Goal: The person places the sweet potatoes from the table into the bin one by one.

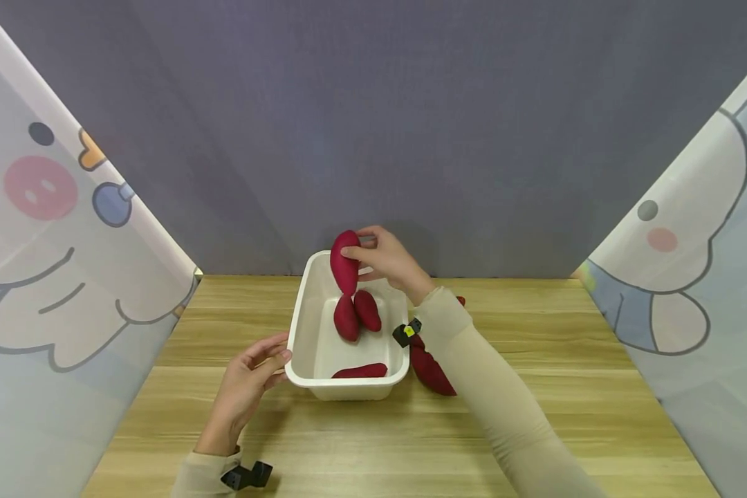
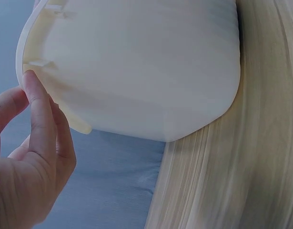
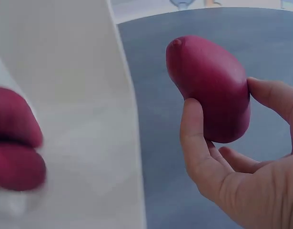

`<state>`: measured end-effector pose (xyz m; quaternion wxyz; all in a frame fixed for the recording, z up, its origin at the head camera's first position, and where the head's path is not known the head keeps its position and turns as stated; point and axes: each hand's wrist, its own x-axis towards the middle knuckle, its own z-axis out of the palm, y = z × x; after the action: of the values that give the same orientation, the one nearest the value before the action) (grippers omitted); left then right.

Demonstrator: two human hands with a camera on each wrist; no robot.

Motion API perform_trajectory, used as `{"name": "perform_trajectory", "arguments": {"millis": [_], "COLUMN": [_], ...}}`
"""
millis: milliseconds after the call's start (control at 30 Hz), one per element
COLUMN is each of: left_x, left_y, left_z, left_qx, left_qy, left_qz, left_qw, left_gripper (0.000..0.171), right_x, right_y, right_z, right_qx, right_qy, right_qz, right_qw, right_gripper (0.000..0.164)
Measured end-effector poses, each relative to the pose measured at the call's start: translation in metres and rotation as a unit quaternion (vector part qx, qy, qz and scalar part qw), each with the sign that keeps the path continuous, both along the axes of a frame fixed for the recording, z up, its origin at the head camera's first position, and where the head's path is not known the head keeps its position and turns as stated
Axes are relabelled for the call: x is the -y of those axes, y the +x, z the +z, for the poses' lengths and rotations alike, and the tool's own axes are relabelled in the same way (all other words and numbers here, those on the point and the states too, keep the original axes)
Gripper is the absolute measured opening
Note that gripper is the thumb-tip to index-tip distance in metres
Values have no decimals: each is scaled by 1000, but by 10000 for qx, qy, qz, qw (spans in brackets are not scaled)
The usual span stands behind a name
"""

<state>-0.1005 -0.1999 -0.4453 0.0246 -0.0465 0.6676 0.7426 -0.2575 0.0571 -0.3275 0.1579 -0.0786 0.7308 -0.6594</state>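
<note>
A white plastic bin (image 1: 314,332) stands on the wooden table. My left hand (image 1: 243,387) pinches its near left rim between thumb and fingers, which the left wrist view shows from the side. With fingertips and thumb, my right hand (image 1: 389,261) grips a dark red sweet potato (image 3: 213,90) above the far end of the bin. Two more sweet potatoes (image 1: 367,310) lie side by side on the bin's floor. Another sweet potato (image 1: 364,371) rests along the near wall, partly hidden by the rim.
Right of the bin, another sweet potato (image 1: 431,372) lies on the table (image 1: 348,449), partly covered by the right forearm. A small reddish tip (image 1: 461,301) shows beyond that sleeve. A grey curtain (image 1: 373,138) rises behind the table, with cartoon-printed panels on both sides.
</note>
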Motion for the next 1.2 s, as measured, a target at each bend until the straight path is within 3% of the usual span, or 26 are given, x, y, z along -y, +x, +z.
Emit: {"name": "perform_trajectory", "arguments": {"millis": [333,567,1000,1200], "left_x": [-4,-6,-4,-2], "left_y": [-1,0,1,1], "left_z": [-1,-1,-1,-3], "left_qx": [-108,-116,-213,-161], "left_qy": [57,133,209,190], "left_qz": [-53,-61,-116,-99], "left_qw": [9999,9998,9995,9996], "left_gripper": [45,45,41,44], "right_x": [25,26,27,20], "right_y": [-6,-3,0,4], "right_z": [-40,-56,-55,-31], "right_qx": [502,458,304,174], "right_qy": [298,682,666,461], "right_qz": [124,172,-112,-25], "right_qw": [9982,9965,9973,9988], "right_gripper": [63,63,64,60]}}
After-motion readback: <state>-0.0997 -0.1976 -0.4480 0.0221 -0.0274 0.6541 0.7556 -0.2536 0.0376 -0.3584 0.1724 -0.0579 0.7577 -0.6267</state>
